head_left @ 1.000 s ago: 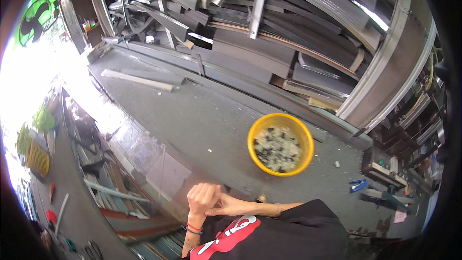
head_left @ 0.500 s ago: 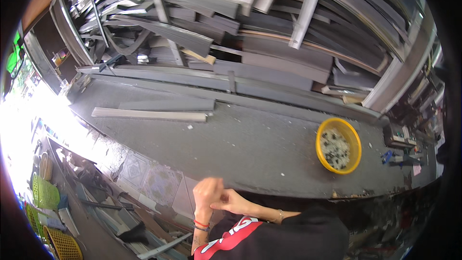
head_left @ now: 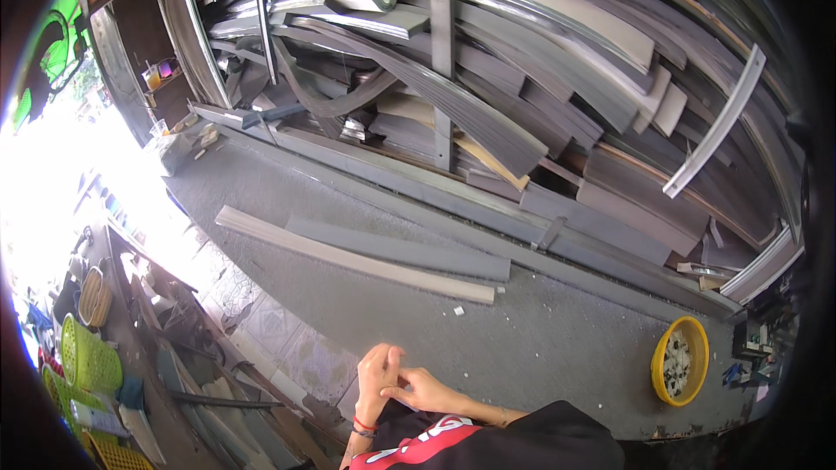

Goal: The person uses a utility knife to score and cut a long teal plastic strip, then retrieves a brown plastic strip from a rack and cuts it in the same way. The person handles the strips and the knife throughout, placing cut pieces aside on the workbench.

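While the left hand [head_left: 375, 378] and right hand [head_left: 423, 392] touch, I cannot tell whether either grip is closed; beyond them the pale strip [head_left: 357, 262] slants lengthwise across the table [head_left: 557, 365], far left to near right, left hand nearer.

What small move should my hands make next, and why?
Probably part them: your left hand and right hand are touching each other, with no tool visible in them, while the beige strip and grey strip lie on the grey surface beyond.
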{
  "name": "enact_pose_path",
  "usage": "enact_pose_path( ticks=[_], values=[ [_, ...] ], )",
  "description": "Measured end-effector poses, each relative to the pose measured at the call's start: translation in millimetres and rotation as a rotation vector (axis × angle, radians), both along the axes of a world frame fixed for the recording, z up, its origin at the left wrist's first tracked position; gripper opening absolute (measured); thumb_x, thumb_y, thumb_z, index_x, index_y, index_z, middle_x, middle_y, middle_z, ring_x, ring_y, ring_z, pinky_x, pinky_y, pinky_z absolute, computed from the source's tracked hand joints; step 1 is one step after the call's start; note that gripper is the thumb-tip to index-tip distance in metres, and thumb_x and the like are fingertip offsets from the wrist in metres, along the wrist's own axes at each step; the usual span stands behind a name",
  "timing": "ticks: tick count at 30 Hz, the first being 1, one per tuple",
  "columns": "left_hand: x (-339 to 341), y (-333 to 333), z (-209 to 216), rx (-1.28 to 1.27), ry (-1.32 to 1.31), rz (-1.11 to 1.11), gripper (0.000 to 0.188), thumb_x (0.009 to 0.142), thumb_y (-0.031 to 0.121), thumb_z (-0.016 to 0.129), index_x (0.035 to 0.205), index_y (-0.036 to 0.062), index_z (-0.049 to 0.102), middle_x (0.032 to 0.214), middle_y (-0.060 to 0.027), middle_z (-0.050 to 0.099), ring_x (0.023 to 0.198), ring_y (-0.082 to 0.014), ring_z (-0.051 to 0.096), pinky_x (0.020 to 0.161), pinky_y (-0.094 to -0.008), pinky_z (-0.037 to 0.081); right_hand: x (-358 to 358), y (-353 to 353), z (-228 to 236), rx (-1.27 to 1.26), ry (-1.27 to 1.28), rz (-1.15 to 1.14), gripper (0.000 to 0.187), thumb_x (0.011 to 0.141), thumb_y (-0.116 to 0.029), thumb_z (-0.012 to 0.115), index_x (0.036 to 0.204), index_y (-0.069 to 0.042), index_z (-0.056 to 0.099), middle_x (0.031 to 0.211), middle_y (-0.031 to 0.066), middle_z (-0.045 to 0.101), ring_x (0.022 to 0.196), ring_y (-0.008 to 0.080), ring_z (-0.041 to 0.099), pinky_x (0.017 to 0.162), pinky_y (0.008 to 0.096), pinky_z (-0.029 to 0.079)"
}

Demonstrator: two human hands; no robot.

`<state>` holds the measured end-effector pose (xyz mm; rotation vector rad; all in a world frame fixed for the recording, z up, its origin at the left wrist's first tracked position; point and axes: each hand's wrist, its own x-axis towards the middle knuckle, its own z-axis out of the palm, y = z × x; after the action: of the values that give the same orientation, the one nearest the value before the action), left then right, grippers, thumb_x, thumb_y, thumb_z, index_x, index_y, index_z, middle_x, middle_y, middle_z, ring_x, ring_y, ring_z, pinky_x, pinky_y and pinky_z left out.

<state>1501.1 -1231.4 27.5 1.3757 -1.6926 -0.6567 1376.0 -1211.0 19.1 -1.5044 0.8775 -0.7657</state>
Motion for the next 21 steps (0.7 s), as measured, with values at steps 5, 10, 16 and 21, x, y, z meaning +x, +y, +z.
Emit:
enact_pose_path(
  ticks=[5,10,16,21],
  values=[
    [25,-51,-21,0.380,0.652,-0.195,0.031,0.095,0.025,0.048,0.086,-0.0006,0.061,0.065,0.0000,0.054,0.057,-0.0077,0.048,0.052,-0.0223,0.039,32,-48,-13,0.023,0.142,0.071,0.050,0.087,-0.045,0.059,0.082,0.005,0.062,0.070,0.0120,0.061,0.067,0.0190,0.057,0.063,0.0326,0.046],
    [63,-106,-33,0.722,1.009,-0.432,0.028,0.093,0.032,0.050,0.088,0.0048,0.057,0.073,0.0043,0.045,0.061,-0.0055,0.038,0.051,-0.0193,0.029,80,-85,-39,0.010,0.097,-0.147,0.045,0.089,-0.041,0.059,0.078,0.002,0.064,0.066,0.0066,0.061,0.064,0.0143,0.056,0.059,0.0290,0.045],
    [134,-176,-33,1.098,1.079,-0.266,0.030,0.092,0.039,0.053,0.090,0.0092,0.057,0.074,0.0052,0.048,0.062,-0.0052,0.040,0.050,-0.0198,0.031,155,-145,-52,0.118,0.017,-0.373,0.032,0.090,-0.030,0.059,0.082,0.000,0.062,0.067,0.0037,0.058,0.062,0.0086,0.051,0.056,0.0274,0.042],
    [169,-216,-54,0.812,1.087,-0.256,0.030,0.093,0.035,0.050,0.094,0.0061,0.058,0.074,0.0023,0.050,0.066,-0.0072,0.045,0.058,-0.0201,0.037,214,-181,-48,0.215,0.006,-0.581,0.034,0.090,-0.031,0.058,0.079,0.001,0.064,0.072,0.0048,0.062,0.066,0.0121,0.054,0.059,0.0309,0.044]
  ],
)
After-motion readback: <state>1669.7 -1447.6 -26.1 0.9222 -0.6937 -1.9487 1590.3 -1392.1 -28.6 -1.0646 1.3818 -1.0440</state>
